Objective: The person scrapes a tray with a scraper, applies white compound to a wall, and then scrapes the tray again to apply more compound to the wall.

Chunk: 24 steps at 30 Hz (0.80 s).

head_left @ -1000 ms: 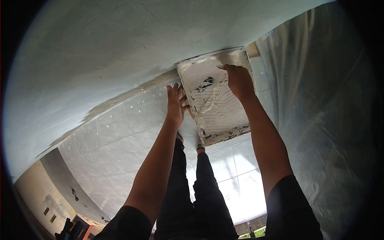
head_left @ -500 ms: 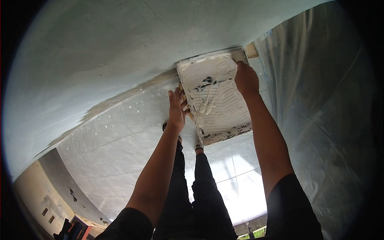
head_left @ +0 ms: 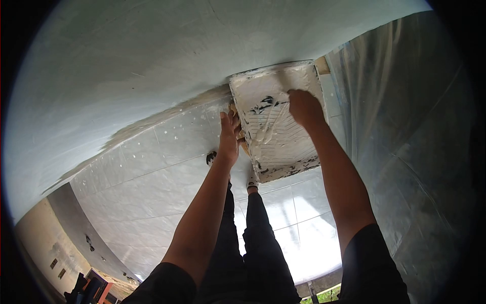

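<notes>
A paint tray [head_left: 276, 144] with a ridged slope is thickly coated in off-white paint, dark patches showing through. My left hand [head_left: 230, 139] is at its left edge, fingers curled against the rim and partly hidden behind it. Over the tray, my right hand [head_left: 306, 109] is closed around a small pale tool [head_left: 284, 80], blurred and paint-coated, perhaps a brush. Its handle is hidden inside my fist. Tan pieces [head_left: 245, 147] show behind the tray beside my left fingers.
A grey-green wall [head_left: 126, 76] curves along the left and top. Clear plastic sheeting [head_left: 405, 126] hangs at right. Paint-spotted tiles [head_left: 152, 172] cover the floor, where my feet [head_left: 252, 183] stand below the tray. Items lie at lower left [head_left: 93, 289].
My right hand has moved left from the tray's right rim to over its paint, bringing the tool inward. My left hand stays at the left edge; the view has shifted slightly.
</notes>
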{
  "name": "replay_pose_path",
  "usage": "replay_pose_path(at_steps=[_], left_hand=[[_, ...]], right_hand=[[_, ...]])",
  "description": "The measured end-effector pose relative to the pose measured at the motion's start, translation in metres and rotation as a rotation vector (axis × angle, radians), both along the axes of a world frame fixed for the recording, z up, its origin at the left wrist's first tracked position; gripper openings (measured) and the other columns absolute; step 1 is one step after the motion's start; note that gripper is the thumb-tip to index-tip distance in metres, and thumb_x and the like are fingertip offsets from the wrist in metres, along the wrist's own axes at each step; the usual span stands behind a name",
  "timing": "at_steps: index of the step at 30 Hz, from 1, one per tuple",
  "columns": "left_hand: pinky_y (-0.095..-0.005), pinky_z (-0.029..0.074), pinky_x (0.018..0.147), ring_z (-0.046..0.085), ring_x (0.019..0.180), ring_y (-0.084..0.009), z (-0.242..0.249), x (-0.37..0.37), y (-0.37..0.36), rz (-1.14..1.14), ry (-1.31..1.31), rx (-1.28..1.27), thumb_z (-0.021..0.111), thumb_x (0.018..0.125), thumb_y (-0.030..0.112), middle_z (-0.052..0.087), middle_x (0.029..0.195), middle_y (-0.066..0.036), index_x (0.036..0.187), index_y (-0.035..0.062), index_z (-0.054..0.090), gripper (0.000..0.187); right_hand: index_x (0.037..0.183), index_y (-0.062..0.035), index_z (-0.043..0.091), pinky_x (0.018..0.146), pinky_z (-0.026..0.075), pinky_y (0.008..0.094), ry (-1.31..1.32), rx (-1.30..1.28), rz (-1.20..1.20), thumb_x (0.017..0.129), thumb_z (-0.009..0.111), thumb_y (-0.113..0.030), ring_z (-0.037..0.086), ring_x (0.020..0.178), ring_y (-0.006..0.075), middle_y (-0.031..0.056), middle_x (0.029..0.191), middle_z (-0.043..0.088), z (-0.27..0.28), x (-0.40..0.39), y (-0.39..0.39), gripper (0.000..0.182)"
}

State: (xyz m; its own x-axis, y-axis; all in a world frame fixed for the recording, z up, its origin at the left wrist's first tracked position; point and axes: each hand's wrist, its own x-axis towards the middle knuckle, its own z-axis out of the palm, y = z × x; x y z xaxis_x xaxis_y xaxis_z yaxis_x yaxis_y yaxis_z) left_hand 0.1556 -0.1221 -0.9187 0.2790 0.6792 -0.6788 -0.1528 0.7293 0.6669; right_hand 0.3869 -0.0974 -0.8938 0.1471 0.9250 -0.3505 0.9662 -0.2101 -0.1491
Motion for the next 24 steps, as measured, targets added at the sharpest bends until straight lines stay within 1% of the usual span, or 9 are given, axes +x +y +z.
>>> replay_pose_path(at_steps=[3, 5, 9, 10, 13, 16, 19, 22, 24], left_hand=[[-0.0612, 0.021, 0.108, 0.019, 0.143, -0.0402, 0.001, -0.001, 0.0, -0.011, -0.004, -0.01, 0.02, 0.082, 0.085, 0.013, 0.159, -0.017, 0.153, 0.004, 0.005, 0.108], [-0.0618, 0.02, 0.108, 0.018, 0.143, -0.04, 0.004, 0.0, -0.001, -0.027, -0.012, -0.001, 0.02, 0.082, 0.085, 0.013, 0.159, -0.017, 0.153, 0.0039, 0.005, 0.109], [-0.0622, 0.02, 0.108, 0.017, 0.143, -0.0402, 0.0, -0.001, -0.003, -0.032, -0.019, 0.003, 0.02, 0.082, 0.085, 0.012, 0.159, -0.016, 0.153, 0.0039, 0.004, 0.109], [-0.0629, 0.019, 0.108, 0.017, 0.143, -0.0403, 0.001, 0.001, -0.003, -0.027, -0.022, -0.002, 0.02, 0.082, 0.085, 0.011, 0.16, -0.016, 0.153, 0.0039, 0.004, 0.109], [-0.064, 0.017, 0.108, 0.015, 0.144, -0.0404, 0.004, 0.002, -0.002, -0.025, -0.024, -0.009, 0.02, 0.081, 0.086, 0.011, 0.16, -0.016, 0.153, 0.0039, 0.004, 0.11], [-0.0651, 0.015, 0.108, 0.014, 0.144, -0.0402, 0.006, 0.003, -0.001, -0.032, -0.015, -0.009, 0.02, 0.081, 0.086, 0.01, 0.16, -0.016, 0.153, 0.0041, 0.004, 0.11], [-0.0657, 0.013, 0.108, 0.013, 0.145, -0.04, 0.004, 0.001, -0.002, -0.041, -0.008, -0.007, 0.019, 0.081, 0.086, 0.009, 0.16, -0.016, 0.153, 0.0044, 0.004, 0.11], [-0.0659, 0.013, 0.108, 0.013, 0.145, -0.0399, 0.003, 0.002, -0.002, -0.042, -0.01, -0.006, 0.018, 0.081, 0.086, 0.009, 0.16, -0.016, 0.153, 0.0046, 0.005, 0.11], [-0.0659, 0.013, 0.108, 0.013, 0.145, -0.0399, 0.004, 0.003, -0.002, -0.043, -0.006, -0.009, 0.018, 0.081, 0.086, 0.009, 0.16, -0.016, 0.153, 0.0046, 0.005, 0.11]], right_hand=[[0.105, -0.0084, 0.066, 0.083, 0.053, 0.0419, 0.111, -0.087, -0.034, 0.088, 0.052, -0.01, 0.066, 0.095, 0.0296, 0.0134, 0.096, 0.068, 0.031, -0.009, -0.003, 0.022], [0.108, -0.0111, 0.067, 0.083, 0.051, 0.0451, 0.023, 0.352, -0.091, 0.092, 0.049, -0.01, 0.065, 0.092, 0.034, 0.0151, 0.098, 0.068, 0.005, 0.017, 0.006, 0.024], [0.113, -0.0147, 0.067, 0.088, 0.051, 0.04, 0.119, 0.52, -0.016, 0.089, 0.048, -0.002, 0.064, 0.098, 0.0308, 0.0116, 0.107, 0.067, -0.036, 0.03, 0.017, 0.033], [0.115, -0.0147, 0.066, 0.091, 0.05, 0.0393, 0.128, 0.296, -0.09, 0.089, 0.046, -0.001, 0.064, 0.101, 0.0299, 0.0105, 0.112, 0.067, -0.031, 0.018, 0.011, 0.036], [0.116, -0.015, 0.066, 0.092, 0.049, 0.0393, 0.176, 0.21, -0.127, 0.089, 0.044, -0.001, 0.063, 0.105, 0.0276, 0.0094, 0.117, 0.066, -0.026, 0.005, -0.005, 0.038], [0.116, -0.0138, 0.065, 0.093, 0.049, 0.0387, 0.209, 0.541, 0.047, 0.089, 0.045, -0.001, 0.063, 0.105, 0.0283, 0.01, 0.116, 0.066, -0.038, 0.025, -0.003, 0.036], [0.114, -0.0096, 0.066, 0.095, 0.048, 0.0367, 0.014, 0.253, -0.024, 0.087, 0.046, 0.0, 0.062, 0.108, 0.0281, 0.0095, 0.118, 0.065, -0.032, 0.032, 0.01, 0.035], [0.113, -0.0103, 0.066, 0.095, 0.048, 0.0362, 0.192, 0.396, 0.092, 0.086, 0.048, 0.001, 0.062, 0.106, 0.0272, 0.0091, 0.116, 0.066, -0.034, 0.028, 0.002, 0.035], [0.111, -0.0109, 0.067, 0.094, 0.048, 0.037, 0.108, 0.479, 0.223, 0.085, 0.05, 0.0, 0.062, 0.106, 0.0271, 0.0091, 0.114, 0.067, -0.028, 0.037, 0.007, 0.033]])
